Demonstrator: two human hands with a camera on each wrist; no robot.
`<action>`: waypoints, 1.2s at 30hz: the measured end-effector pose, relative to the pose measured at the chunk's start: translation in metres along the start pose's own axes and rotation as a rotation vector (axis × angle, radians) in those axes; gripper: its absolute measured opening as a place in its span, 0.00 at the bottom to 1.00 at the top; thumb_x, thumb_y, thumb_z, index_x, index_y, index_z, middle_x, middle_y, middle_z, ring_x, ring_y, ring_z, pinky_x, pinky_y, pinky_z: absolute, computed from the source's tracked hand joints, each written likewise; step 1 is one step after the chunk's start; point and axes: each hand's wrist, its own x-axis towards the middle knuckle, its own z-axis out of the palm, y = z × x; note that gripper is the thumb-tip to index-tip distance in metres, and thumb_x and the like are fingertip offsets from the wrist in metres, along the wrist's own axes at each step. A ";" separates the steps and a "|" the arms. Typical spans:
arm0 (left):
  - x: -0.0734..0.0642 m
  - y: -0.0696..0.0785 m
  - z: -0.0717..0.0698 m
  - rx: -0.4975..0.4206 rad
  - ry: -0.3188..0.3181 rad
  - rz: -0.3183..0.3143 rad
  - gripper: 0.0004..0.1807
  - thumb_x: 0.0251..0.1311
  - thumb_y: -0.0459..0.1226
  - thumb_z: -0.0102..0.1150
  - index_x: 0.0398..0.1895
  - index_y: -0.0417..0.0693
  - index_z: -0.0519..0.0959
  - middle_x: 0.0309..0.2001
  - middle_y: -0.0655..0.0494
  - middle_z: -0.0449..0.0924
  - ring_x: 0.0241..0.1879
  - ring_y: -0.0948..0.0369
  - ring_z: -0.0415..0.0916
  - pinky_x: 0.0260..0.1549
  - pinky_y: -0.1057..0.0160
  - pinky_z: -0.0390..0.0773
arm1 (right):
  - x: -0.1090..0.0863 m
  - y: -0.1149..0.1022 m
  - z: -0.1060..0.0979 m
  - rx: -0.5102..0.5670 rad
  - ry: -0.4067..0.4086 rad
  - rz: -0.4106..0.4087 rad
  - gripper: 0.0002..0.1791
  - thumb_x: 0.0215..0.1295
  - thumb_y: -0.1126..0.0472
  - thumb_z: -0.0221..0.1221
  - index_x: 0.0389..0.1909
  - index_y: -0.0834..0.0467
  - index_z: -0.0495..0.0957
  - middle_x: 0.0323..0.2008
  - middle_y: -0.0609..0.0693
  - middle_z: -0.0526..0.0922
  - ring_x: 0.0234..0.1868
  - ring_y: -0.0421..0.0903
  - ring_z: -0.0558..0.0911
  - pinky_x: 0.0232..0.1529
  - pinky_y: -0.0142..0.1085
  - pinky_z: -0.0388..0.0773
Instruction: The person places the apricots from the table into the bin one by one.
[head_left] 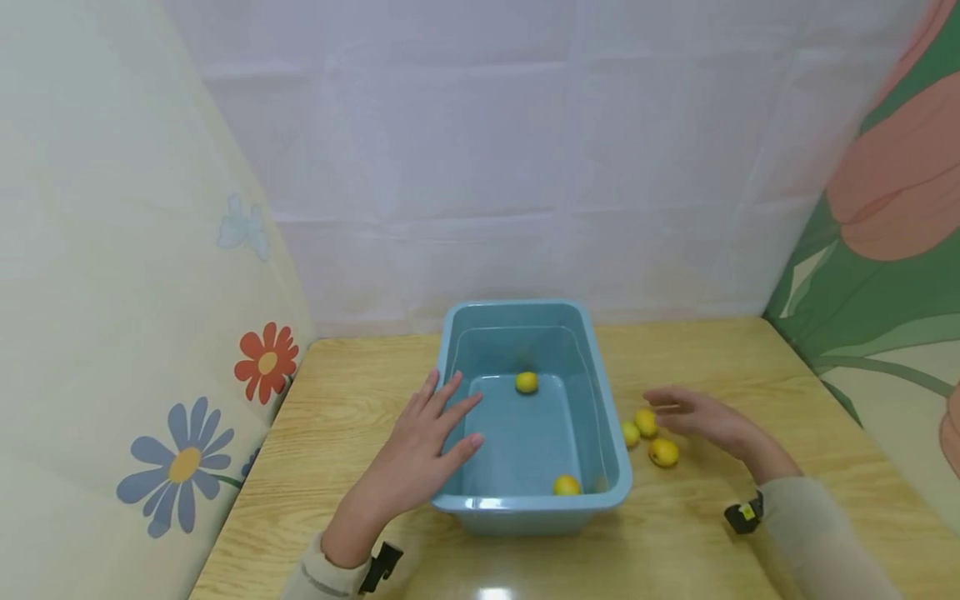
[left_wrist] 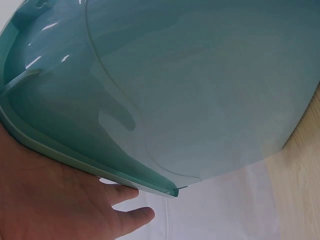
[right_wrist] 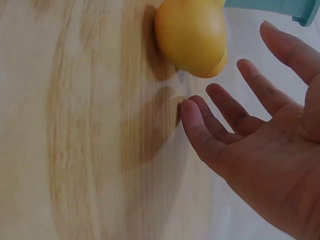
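A blue plastic tub [head_left: 517, 502] stands on the wooden table, with one lemon [head_left: 527, 382] toward its far end and another lemon [head_left: 567, 485] by its near wall. My left hand [head_left: 420, 454] lies over the tub's left rim, fingers spread and straight; the left wrist view shows the palm against the rim [left_wrist: 75, 162]. Right of the tub, three lemons [head_left: 663, 452] sit close together on the table. Beside them hovers my right hand [head_left: 701, 421], fingers loosely bent and holding nothing. In the right wrist view a lemon [right_wrist: 191, 35] is just beyond the fingertips.
The wooden table [head_left: 360, 400] reaches back to a white cloth backdrop [head_left: 450, 167]. A flower-patterned cloth [head_left: 180, 317] hangs on the left, and another printed cloth [head_left: 892, 292] on the right. Each wrist wears a small black camera mount [head_left: 742, 517].
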 end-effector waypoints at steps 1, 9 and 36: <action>0.000 0.000 0.000 0.000 0.001 0.001 0.32 0.75 0.59 0.45 0.76 0.58 0.67 0.81 0.54 0.48 0.81 0.47 0.31 0.73 0.33 0.45 | 0.000 0.000 0.000 -0.008 -0.001 0.002 0.34 0.73 0.48 0.58 0.74 0.58 0.65 0.73 0.65 0.66 0.70 0.67 0.68 0.65 0.64 0.67; -0.001 0.000 -0.001 -0.001 0.000 0.001 0.32 0.75 0.59 0.46 0.76 0.57 0.67 0.81 0.53 0.48 0.81 0.47 0.30 0.73 0.33 0.45 | 0.009 0.001 0.005 -0.095 0.006 0.071 0.38 0.68 0.44 0.63 0.73 0.59 0.67 0.71 0.65 0.68 0.71 0.68 0.66 0.67 0.67 0.61; 0.000 0.000 -0.001 -0.010 0.009 0.006 0.31 0.75 0.58 0.46 0.74 0.58 0.69 0.80 0.49 0.52 0.81 0.45 0.33 0.72 0.32 0.46 | 0.000 -0.037 -0.008 -0.260 0.056 -0.007 0.32 0.71 0.51 0.62 0.69 0.64 0.69 0.66 0.71 0.70 0.63 0.70 0.73 0.55 0.63 0.76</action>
